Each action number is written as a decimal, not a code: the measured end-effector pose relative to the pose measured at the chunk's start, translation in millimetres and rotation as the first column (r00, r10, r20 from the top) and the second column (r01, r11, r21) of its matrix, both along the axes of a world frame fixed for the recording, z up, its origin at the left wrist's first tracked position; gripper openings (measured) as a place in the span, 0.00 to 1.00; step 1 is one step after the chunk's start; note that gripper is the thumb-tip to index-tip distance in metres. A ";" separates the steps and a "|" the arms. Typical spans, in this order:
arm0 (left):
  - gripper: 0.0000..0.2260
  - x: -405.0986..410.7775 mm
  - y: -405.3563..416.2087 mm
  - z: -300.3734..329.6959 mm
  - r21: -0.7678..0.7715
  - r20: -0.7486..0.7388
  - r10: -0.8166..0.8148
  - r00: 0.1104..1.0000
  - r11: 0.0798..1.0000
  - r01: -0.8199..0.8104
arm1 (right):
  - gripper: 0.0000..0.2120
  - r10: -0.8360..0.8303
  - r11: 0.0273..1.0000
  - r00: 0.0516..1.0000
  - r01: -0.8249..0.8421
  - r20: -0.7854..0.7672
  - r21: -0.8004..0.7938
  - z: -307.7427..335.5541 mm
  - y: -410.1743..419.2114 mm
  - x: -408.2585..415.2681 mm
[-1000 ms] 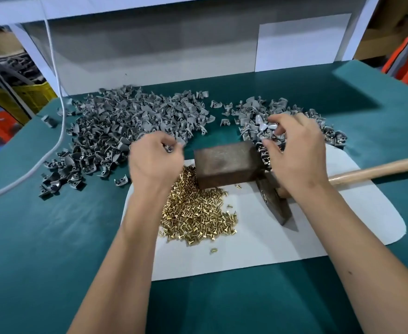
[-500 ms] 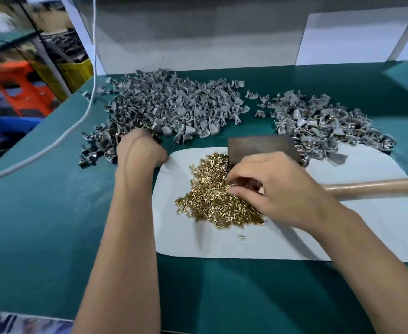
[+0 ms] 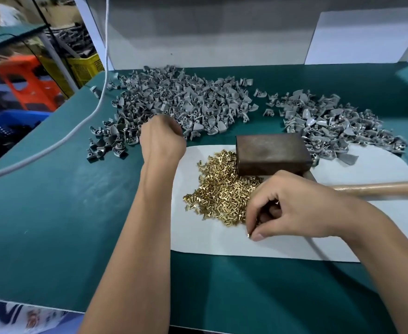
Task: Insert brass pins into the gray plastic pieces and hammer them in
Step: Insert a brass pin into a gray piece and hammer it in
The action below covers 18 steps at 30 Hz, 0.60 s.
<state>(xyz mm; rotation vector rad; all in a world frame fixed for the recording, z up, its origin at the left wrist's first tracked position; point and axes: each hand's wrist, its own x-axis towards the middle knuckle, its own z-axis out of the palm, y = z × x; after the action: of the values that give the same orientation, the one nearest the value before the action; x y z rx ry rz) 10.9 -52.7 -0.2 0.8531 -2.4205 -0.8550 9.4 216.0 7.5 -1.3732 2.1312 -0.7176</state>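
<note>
A heap of brass pins (image 3: pixel 218 194) lies on a white sheet (image 3: pixel 212 242). My right hand (image 3: pixel 292 208) hovers over the heap's near right edge and pinches a single brass pin (image 3: pixel 248 235) between thumb and forefinger. My left hand (image 3: pixel 162 138) has its fingers curled at the near edge of the big pile of gray plastic pieces (image 3: pixel 178 102); what it holds is hidden. A second pile of gray pieces (image 3: pixel 338 124) lies to the right. A dark metal block (image 3: pixel 270 153) stands behind the pins. The hammer's wooden handle (image 3: pixel 379 188) lies behind my right hand.
The green table (image 3: pixel 53 213) ends close to me at the bottom left. A white cable (image 3: pixel 77 131) hangs across its left side. A gray back wall (image 3: pixel 198 32) closes the bench. Orange, yellow and blue crates (image 3: pixel 29 85) stand off to the left.
My right hand left the right gray pile, came down to the brass pins and pinched one at the heap's near edge. My left hand moved to the near edge of the left pile.
</note>
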 end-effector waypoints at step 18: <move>0.17 -9.4 30.2 -0.9 0.632 -0.471 -0.159 0.867 0.625 0.458 | 0.04 0.009 1.000 0.988 -0.008 -0.152 0.006 -4.2 -10.2 5.6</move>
<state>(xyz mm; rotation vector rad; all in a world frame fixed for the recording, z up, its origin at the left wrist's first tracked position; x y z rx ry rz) 1.5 -22.5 -1.1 0.4122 -1.8681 -2.0172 15.0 205.9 3.3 -1.4759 2.2406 -0.6201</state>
